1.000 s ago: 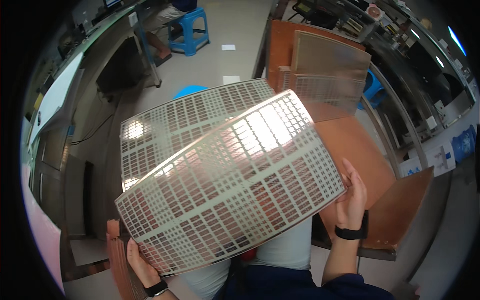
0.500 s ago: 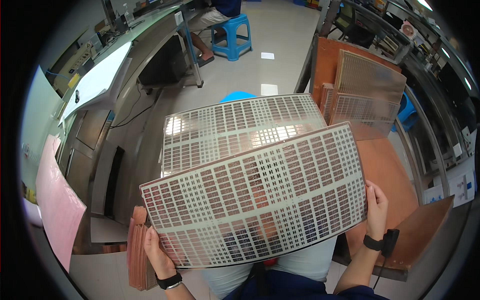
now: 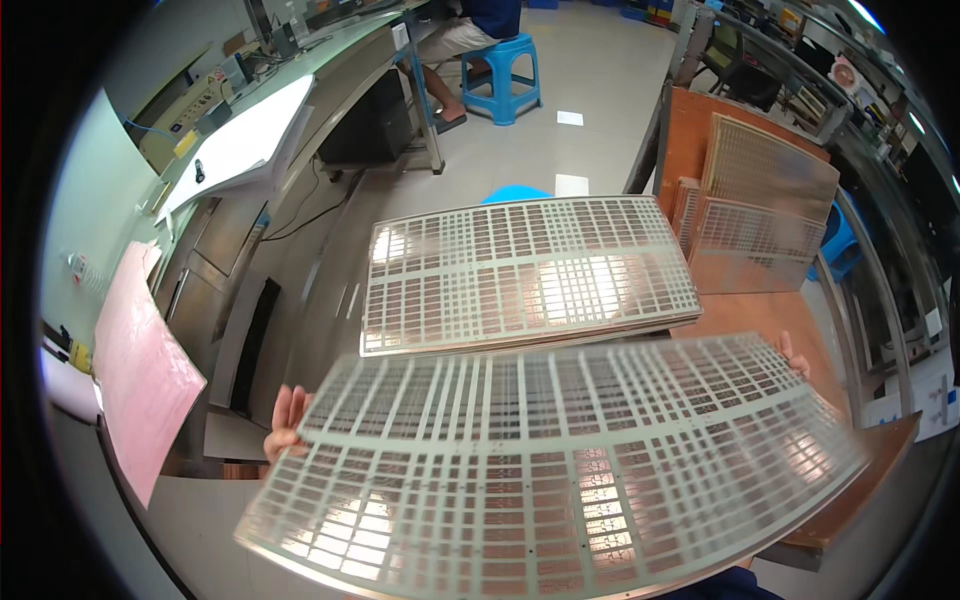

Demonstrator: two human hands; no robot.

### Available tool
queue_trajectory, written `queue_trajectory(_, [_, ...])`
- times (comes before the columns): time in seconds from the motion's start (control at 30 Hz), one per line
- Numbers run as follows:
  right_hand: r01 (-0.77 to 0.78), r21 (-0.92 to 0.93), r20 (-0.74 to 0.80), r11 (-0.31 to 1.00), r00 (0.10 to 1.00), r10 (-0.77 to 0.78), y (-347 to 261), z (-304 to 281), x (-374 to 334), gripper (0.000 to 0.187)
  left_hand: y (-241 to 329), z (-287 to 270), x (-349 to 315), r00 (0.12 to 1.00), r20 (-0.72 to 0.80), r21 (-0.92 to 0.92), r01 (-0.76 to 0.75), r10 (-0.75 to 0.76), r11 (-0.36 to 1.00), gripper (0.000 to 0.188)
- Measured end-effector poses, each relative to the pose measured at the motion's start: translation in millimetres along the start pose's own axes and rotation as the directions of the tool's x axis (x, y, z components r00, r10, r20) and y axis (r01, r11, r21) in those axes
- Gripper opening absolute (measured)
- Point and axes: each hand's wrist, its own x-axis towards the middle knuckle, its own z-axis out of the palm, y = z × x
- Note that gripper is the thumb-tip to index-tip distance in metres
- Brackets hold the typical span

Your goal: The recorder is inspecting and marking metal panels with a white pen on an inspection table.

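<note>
"Circuit-board panel (image 3: 560,470), then. What does it look like?"

"Flat, broad and rectangular, pale grey-green, set with rows of small coppery rectangles. One wider plain band runs lengthwise across its middle."

"Is the surface dull?"

"Shiny. Bright glare sits on the near left, on a column near the middle and on the right, while the far cells look darker. Its outline is slightly blurred, and the long edges bow in this wide view."

"Where is it?"

"Held up at the near side of the scene, in front of a stack of similar panels (image 3: 530,275). Its far edge comes just beside the stack's near edge in view; I can't tell whether they touch."

"And the hands?"

"The left hand (image 3: 286,425) is closed on the panel's left edge, fingers bent. The right hand (image 3: 793,355) grips around the far right corner, blurred; just its fingers show, the rest hidden behind the panel."

"Anything close by?"

"A curved pink sheet (image 3: 145,370) at the left, and more panels (image 3: 772,165) leaning against an orange-brown board (image 3: 690,115) at the far right."
</note>
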Motion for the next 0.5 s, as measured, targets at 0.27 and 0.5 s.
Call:
queue_trajectory(0.27, [-0.347, -0.013, 0.201, 0.938, 0.918, 0.342, -8.8, 26.9, -36.0, 0.035, -69.8, -23.6, -7.0, 0.652, -0.755, -0.009, 0.091, -0.066, 0.996, 0.059])
queue_trajectory(0.5, [-0.488, -0.155, 0.214, 0.859, 0.832, 0.512, 25.0, -17.4, -34.4, 0.035, -94.2, 54.9, 5.8, 0.828, -0.556, -0.125, -0.173, 0.075, 0.977, 0.044])
